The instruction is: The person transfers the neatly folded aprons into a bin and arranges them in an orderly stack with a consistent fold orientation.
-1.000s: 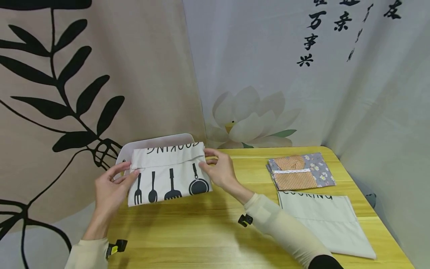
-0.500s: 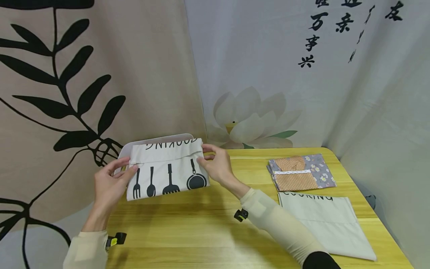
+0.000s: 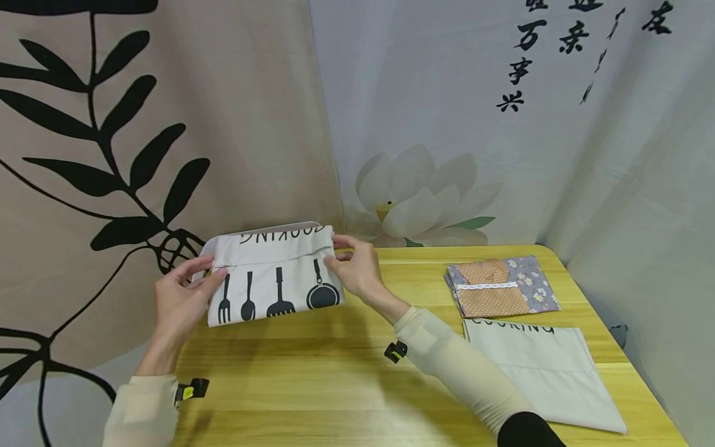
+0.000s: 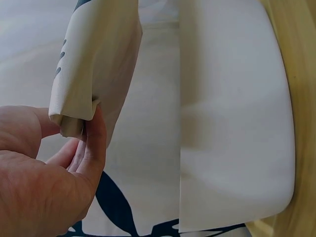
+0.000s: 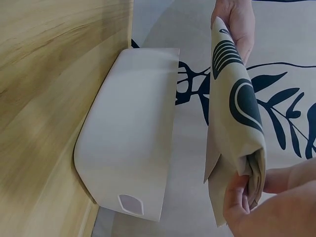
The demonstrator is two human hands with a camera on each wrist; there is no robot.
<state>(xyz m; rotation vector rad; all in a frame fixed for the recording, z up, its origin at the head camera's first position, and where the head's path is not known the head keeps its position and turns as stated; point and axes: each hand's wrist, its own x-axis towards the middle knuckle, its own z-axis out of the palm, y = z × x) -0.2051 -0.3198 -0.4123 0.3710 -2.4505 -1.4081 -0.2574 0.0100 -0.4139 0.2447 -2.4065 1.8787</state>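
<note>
A folded white cloth [image 3: 279, 279] printed with COOKING, a fork, a spoon, a spatula and a pan is held up between both hands. My left hand [image 3: 181, 298] pinches its left edge, thumb in front and fingers behind. On the opposite edge, my right hand [image 3: 360, 270] grips the folded layers, which show at the end of the cloth [image 5: 234, 133] in the right wrist view. Below the raised cloth stands a white plastic box [image 5: 128, 123]; in the left wrist view the box [image 4: 237, 118] is beside the cloth. From the head, the cloth hides most of it.
On the wooden table [image 3: 313, 379], a folded floral cloth with an orange dotted panel [image 3: 491, 298] lies at the right. Nearer me is another folded white cloth [image 3: 542, 372] with COOKING on it. Printed curtains [image 3: 257, 124] hang behind the table.
Both hands have carried the cloth slightly up and away from me, a little to the left. It now covers more of the white box. The cloths at the right stay put.
</note>
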